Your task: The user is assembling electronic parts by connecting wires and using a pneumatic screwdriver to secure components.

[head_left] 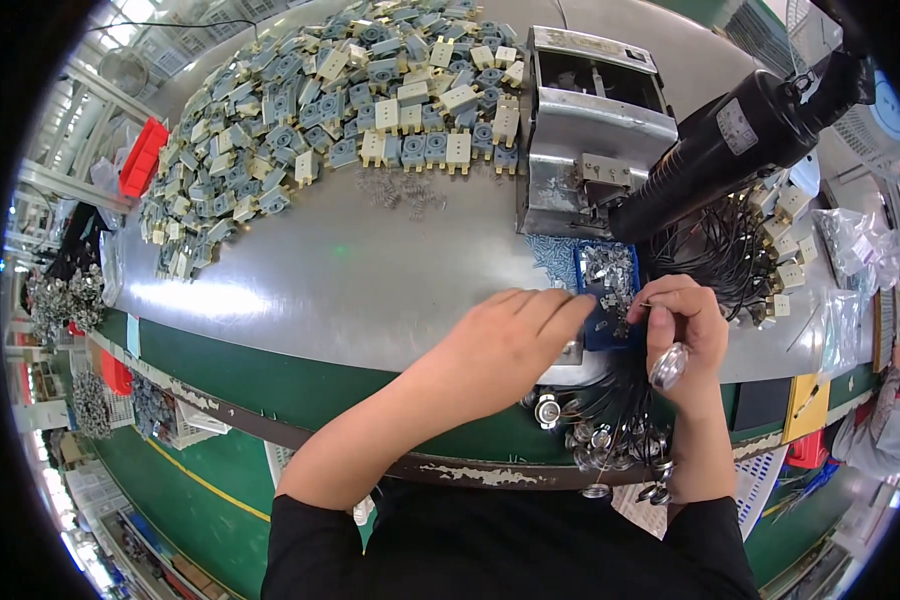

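Note:
My right hand (692, 325) is closed beside the blue tray, thumb and forefinger pinching the thin end of a wire. A round silver metal part (669, 367) hangs against that palm; it seems to belong to the same wire. My left hand (520, 335) reaches across to the near left edge of the blue tray (610, 338), its fingers bent together. Whatever its fingertips hold is hidden. Small shiny metal pieces (607, 270) fill much of the tray. Below the hands, black wires with round silver ends (548, 411) hang over the bench edge.
A metal press-like fixture (560, 190) with a thick black cylinder (720, 140) stands behind the tray. Blue-grey and cream switch-like blocks (340, 100) are heaped at the far left. Small springs (395, 190) lie before them. Black cables (715, 250) bundle at right, near plastic bags (850, 245).

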Available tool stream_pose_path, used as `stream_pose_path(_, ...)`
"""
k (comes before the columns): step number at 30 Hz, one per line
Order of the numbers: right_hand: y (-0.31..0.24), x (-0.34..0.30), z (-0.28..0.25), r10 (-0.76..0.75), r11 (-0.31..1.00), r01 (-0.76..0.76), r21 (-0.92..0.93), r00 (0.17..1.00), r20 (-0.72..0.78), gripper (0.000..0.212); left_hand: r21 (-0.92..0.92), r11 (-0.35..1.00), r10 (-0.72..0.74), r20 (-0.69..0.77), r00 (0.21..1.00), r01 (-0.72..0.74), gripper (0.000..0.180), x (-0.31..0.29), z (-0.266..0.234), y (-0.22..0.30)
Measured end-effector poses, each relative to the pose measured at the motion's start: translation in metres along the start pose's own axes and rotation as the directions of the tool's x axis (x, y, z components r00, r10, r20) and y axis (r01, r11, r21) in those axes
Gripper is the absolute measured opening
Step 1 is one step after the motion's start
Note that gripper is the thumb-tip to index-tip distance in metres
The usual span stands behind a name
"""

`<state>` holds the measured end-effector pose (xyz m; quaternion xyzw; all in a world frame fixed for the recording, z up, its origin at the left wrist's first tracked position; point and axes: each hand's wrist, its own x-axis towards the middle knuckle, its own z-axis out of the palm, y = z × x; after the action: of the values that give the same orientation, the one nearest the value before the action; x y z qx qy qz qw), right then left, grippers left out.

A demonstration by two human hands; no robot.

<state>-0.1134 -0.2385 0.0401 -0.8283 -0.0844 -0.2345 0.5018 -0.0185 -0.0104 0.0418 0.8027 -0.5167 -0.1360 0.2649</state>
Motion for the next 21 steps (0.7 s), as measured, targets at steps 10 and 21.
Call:
stream_pose_path(10,0.002,-0.002,0.001,-0.043,0.999,0.042,-0.035,0.999,-0.021,0.007,-0.121,0.981,0.116,-0.257,0.959,-0.151,0.057,0.001,0.003,-0.013)
stream_pose_path(21,-0.014,-0.001,0.010,0.103,0.993,-0.102,0.059,0.995,-0.009,0.005,-0.027,0.971,0.190,-0.519,0.833,-0.237,0.030,-0.013,0.030,-0.034)
